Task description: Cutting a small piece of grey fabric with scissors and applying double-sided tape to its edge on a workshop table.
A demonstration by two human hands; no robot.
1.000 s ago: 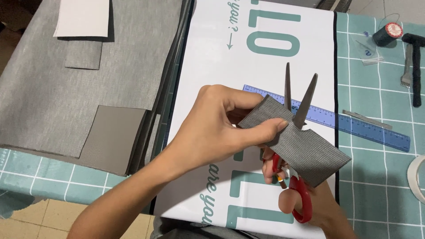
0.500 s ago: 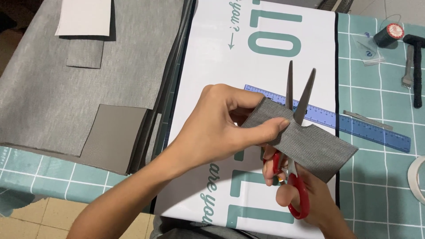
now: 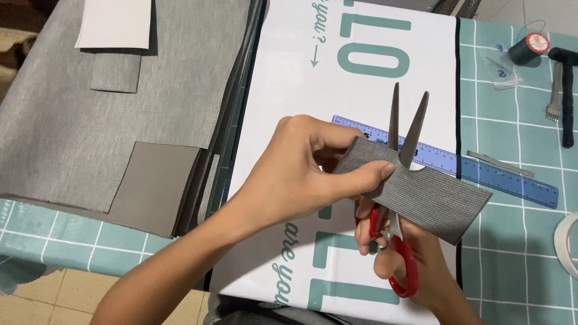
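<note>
Scissors [image 3: 402, 198] (red-handled) gripped right hand [image 3: 415, 265]; left hand [image 3: 301, 174] pinching grey strip [image 3: 421, 195] over white-teal sign [image 3: 361, 72].

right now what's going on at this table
A person is cutting a grey textured strip with red-handled scissors. The left hand pinches the strip's left end between thumb and fingers, while the right hand works the scissors from beneath, blades open and poking up past the strip's top edge, where a small curved notch shows. A blue ruler lies just behind on a white printed sheet. Grey fabric sheets sit stacked to the left.
</note>
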